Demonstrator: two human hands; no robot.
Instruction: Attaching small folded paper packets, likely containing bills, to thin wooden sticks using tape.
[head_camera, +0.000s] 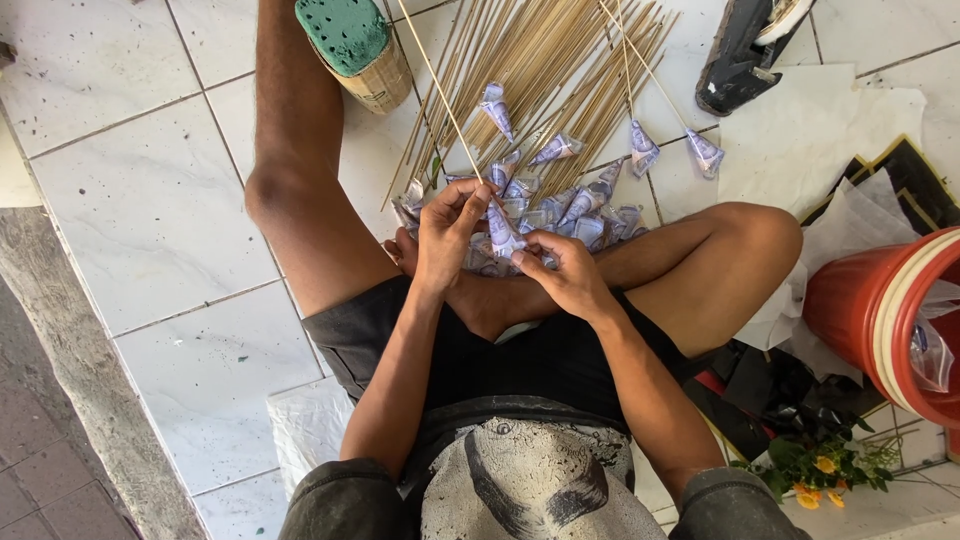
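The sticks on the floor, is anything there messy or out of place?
Mostly a loose fan of sticks, not a tidy bundle. Two coned sticks lie apart to the right of the cone pile. Both hands, left and right, hold one cone.

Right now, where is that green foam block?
In the head view, the green foam block sits at the top edge, left of the bamboo sticks, on the white tiled floor beside the person's left knee.
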